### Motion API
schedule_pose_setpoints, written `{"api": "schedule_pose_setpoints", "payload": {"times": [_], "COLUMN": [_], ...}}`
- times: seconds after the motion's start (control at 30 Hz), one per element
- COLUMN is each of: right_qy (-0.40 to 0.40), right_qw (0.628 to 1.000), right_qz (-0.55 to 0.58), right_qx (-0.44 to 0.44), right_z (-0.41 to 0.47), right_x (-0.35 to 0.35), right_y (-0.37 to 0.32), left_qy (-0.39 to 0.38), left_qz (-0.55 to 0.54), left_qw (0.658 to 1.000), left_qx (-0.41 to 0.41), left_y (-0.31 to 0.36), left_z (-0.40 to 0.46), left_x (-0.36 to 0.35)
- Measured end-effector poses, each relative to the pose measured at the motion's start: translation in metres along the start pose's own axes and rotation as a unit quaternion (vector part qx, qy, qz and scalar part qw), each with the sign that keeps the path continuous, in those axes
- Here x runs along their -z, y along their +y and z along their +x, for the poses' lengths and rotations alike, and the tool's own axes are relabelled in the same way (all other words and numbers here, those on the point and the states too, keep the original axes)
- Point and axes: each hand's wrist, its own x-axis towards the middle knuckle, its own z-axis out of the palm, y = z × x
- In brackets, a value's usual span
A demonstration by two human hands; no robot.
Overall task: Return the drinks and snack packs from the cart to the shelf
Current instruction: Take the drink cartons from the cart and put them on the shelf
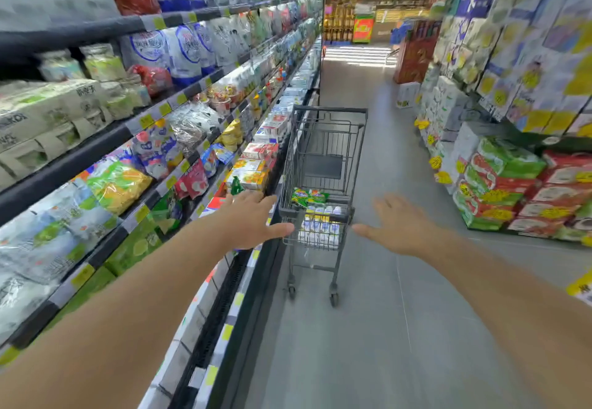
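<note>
The cart (323,165) stands in the aisle tight against the shelf (205,280) on its left, so no hand passes between them. Its basket is open on top; packs (309,198) and bottles (320,226) fill only its near end. Right of the cart the floor (384,312) lies open as far as stacked cartons (512,191).

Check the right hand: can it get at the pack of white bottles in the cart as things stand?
Probably yes. The right hand is open beside the cart, whose top is open, and only the green snack pack lies near the bottle pack, not over it.
</note>
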Motion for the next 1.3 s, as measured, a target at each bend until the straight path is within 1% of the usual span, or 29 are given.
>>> {"api": "schedule_pose_setpoints", "payload": {"times": [0.1,0.2,0.47,0.63,0.83,0.97,1.07,1.2,1.3], "right_qy": [0.001,0.0,-0.039,-0.071,-0.127,-0.146,-0.166,-0.195,-0.215], "right_qw": [1.0,1.0,0.998,0.996,0.992,0.989,0.985,0.973,0.961], "right_qz": [0.009,0.015,0.027,0.023,0.017,0.015,0.035,0.114,0.148], "right_qx": [-0.017,-0.027,-0.051,-0.043,0.006,0.021,0.012,-0.043,-0.09], "right_z": [0.049,0.089,0.213,0.308,0.412,0.471,0.513,0.56,0.592], "right_x": [0.013,0.02,0.009,-0.003,-0.006,-0.028,-0.047,-0.082,-0.121], "right_y": [-0.01,-0.012,0.027,0.06,0.07,0.073,0.073,0.07,0.07], "left_qy": [0.002,-0.001,-0.029,-0.049,-0.057,-0.076,-0.107,-0.172,-0.205], "left_qz": [0.01,-0.002,-0.009,-0.023,-0.055,-0.038,-0.052,-0.109,-0.145], "left_qw": [1.0,0.999,0.996,0.996,0.996,0.995,0.992,0.978,0.967], "left_qx": [-0.027,-0.049,-0.079,-0.072,-0.051,-0.05,-0.041,-0.044,-0.042], "left_y": [-0.019,-0.028,-0.022,-0.011,-0.021,-0.038,-0.053,-0.063,-0.068], "left_z": [0.06,0.119,0.268,0.354,0.444,0.501,0.546,0.602,0.644], "left_x": [0.016,0.031,0.031,0.026,0.025,0.006,-0.015,-0.049,-0.093]}}
